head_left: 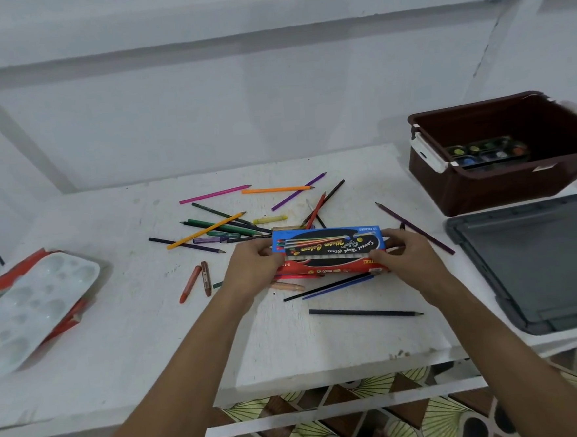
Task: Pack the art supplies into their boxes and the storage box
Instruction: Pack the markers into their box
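Two hands hold one watercolour box (328,246) above the desk (117,332), long axis left-right, its lettering upside down | left hand (251,272) grip pinching left end, right hand (404,261) grip pinching right end, forearms converging | blue-black lid, red base, white tubes between.

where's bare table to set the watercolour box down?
Free: the near strip of the white table between the paint palette and the black pencil, and the far-left stretch behind the palette. Crowded: the middle, where coloured pencils and crayons ring the watercolour box held by left hand and right hand. The grey lid fills the right.
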{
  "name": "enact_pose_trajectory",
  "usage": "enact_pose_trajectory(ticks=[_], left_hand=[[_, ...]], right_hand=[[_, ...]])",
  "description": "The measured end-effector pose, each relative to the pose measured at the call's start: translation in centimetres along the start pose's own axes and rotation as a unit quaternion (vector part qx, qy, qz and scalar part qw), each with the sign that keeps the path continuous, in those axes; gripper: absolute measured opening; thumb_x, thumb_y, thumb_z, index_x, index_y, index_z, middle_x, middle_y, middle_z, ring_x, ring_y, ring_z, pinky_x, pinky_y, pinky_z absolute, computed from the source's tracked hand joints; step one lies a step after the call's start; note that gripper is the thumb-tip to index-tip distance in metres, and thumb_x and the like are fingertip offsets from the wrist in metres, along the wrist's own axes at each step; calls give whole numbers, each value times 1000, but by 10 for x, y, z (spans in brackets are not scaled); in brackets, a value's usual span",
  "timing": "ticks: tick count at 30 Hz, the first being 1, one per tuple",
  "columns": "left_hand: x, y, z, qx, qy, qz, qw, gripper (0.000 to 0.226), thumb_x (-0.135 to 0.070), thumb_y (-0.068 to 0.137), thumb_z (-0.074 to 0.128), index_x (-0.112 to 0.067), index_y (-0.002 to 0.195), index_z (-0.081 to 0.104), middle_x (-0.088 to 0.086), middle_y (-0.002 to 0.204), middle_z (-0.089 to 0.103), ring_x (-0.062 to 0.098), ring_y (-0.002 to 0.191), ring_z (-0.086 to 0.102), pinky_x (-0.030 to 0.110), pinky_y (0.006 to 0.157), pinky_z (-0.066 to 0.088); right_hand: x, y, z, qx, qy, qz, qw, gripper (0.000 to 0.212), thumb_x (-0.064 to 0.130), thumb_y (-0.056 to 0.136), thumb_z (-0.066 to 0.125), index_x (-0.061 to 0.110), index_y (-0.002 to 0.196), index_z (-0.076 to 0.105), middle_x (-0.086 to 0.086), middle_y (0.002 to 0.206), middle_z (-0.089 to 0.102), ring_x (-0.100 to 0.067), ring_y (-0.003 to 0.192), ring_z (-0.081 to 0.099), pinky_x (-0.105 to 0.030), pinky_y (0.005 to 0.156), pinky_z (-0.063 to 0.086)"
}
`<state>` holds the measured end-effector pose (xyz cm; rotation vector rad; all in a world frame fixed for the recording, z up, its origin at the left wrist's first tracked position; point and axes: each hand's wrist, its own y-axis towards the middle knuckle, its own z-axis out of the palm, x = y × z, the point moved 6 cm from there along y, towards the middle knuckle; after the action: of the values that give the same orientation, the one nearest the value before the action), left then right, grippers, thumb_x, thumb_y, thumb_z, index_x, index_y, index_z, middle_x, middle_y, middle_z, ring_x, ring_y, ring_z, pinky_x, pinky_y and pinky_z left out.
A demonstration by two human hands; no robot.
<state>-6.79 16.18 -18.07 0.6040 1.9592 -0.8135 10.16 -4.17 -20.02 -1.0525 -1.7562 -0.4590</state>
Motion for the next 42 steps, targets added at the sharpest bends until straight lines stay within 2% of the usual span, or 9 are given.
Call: enact_pose_trajectory(ticks=[7, 13, 16, 20, 25, 29, 34, 39, 42], left_hand=[[-48, 5, -7, -6, -38, 56, 998, 42, -14, 78, 77, -20, 117, 63, -4, 96, 66, 6, 82, 65, 19, 67, 49], [-136, 27, 22, 34, -39, 145, 988, 44, -12, 70, 82, -23, 110, 66, 1, 90, 74, 14, 81, 67, 34, 77, 53], [-178, 42, 60, 48, -29, 165, 985, 70, -11, 69, 82, -13, 131, 49, 7, 100, 71, 16, 84, 66, 32, 77, 52], [-223, 59, 125, 81, -6, 163, 983, 88, -10, 72, 78, -14, 146, 30, 12, 115, 64, 19, 91, 64, 36, 83, 56], [-257, 81, 207, 96, 45, 148, 983, 71, -11, 76, 68, -9, 140, 37, 10, 115, 55, 26, 98, 62, 43, 82, 57], [-265, 97, 255, 86, 110, 139, 980, 28, -16, 78, 64, -6, 99, 48, 9, 87, 57, 31, 91, 67, 47, 75, 59], [-269, 106, 290, 85, 308, 146, 936, 18, -14, 84, 60, -5, 73, 50, 6, 70, 57, 26, 78, 64, 27, 51, 47], [-261, 111, 318, 146, 477, 125, 858, 28, -19, 90, 56, 0, 110, 61, 11, 105, 64, 26, 97, 63, 31, 77, 51], [-257, 115, 327, 185, 504, 110, 836, 31, -15, 93, 52, 2, 119, 57, 11, 102, 57, 24, 87, 56, 31, 76, 47]], right_hand=[[40, -1, -36, -27, 73, -59, 995, 42, 14, 83, 70, 24, 122, 56, 1, 97, 65, -12, 82, 67, -26, 68, 57], [86, 19, -120, -71, 17, -151, 986, 38, 10, 81, 72, 27, 113, 60, 4, 94, 67, 0, 77, 65, -14, 72, 53], [84, 40, -172, -98, 5, -131, 986, 38, 11, 80, 73, 17, 117, 63, -6, 102, 68, -15, 87, 67, -34, 81, 56], [75, 59, -237, -138, -10, -76, 987, 37, 12, 84, 69, 15, 120, 61, -9, 103, 66, -20, 85, 66, -34, 76, 54], [39, 100, -308, -162, -51, 1, 986, 45, 17, 79, 72, 6, 122, 60, -11, 106, 65, -20, 82, 64, -31, 76, 52], [18, 131, -337, -154, -79, 53, 983, 21, 17, 78, 71, 10, 97, 66, -13, 89, 67, -25, 77, 64, -40, 83, 54], [0, 167, -338, -78, -249, 69, 963, 20, 22, 81, 69, 3, 88, 68, -16, 86, 65, -26, 73, 60, -38, 77, 52], [-17, 181, -324, 14, -410, 89, 908, 39, 38, 80, 70, 0, 87, 66, -10, 78, 63, -25, 73, 59, -30, 63, 42], [-29, 185, -318, 65, -433, 110, 892, 40, 43, 78, 71, 6, 92, 67, -7, 88, 66, -24, 83, 61, -31, 71, 44]])
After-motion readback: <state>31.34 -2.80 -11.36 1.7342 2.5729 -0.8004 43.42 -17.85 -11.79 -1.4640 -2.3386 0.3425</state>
